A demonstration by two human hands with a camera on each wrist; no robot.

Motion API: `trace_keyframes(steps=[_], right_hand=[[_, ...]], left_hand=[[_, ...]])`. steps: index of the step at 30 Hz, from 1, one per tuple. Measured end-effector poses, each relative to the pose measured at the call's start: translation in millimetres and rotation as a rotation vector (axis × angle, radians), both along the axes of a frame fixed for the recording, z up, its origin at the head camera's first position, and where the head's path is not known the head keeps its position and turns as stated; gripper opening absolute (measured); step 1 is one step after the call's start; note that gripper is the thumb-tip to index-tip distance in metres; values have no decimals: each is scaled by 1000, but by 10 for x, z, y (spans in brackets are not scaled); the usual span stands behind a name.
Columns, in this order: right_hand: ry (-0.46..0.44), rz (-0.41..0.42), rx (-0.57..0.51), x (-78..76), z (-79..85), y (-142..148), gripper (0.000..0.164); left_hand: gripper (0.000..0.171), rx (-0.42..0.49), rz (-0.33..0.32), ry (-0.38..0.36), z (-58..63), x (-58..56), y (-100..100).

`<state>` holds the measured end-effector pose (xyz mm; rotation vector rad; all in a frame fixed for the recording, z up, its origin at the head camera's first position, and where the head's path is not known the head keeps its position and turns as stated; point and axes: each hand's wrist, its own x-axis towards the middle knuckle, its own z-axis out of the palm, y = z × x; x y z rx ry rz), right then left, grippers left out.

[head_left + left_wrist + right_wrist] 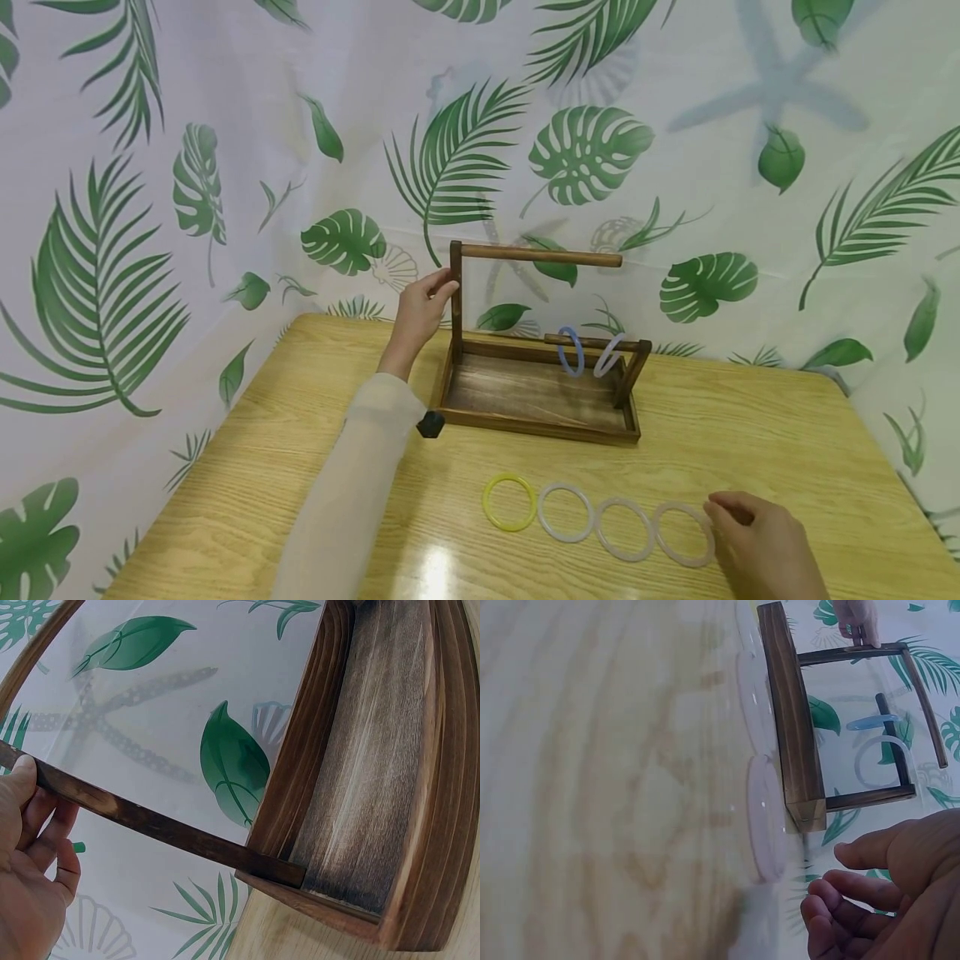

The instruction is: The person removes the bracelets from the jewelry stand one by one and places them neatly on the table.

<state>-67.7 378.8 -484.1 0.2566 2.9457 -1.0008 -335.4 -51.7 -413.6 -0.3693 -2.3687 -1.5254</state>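
Observation:
My left hand [420, 315] pinches the tall post [150, 817] of a dark wooden rack, thumb on one side and fingers on the other. The rack has a shallow tray base [536, 427]. On its lower bar hang a blue ring [580, 358] and a pale ring [598, 367]. My right hand [768, 546] is low over the table, its fingers loosely bent and holding nothing. Its fingertips are close beside the rightmost pale ring [688, 563]. Leftward in the same row lie two more pale rings and a yellow ring [510, 527].
An upper bar [540, 254] sticks out rightward from the tall post, with no ring on it. The rack stands toward the back of a light wooden table [750, 433]. Behind the table hangs a white leaf-print cloth [360, 133].

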Motion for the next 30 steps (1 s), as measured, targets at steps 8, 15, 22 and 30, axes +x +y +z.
trace_keyframes(steps=[8, 15, 22, 30], right_hand=[[223, 100, 46, -110, 94, 13, 30], [319, 141, 9, -255, 179, 69, 27], [295, 147, -52, -426, 322, 142, 35], [277, 159, -85, -616, 443, 182, 41]], left_hand=[[42, 5, -4, 2, 14, 12, -7], [42, 2, -5, -6, 10, 13, -5], [41, 0, 0, 7, 6, 7, -1], [41, 3, 1, 14, 3, 5, 2]])
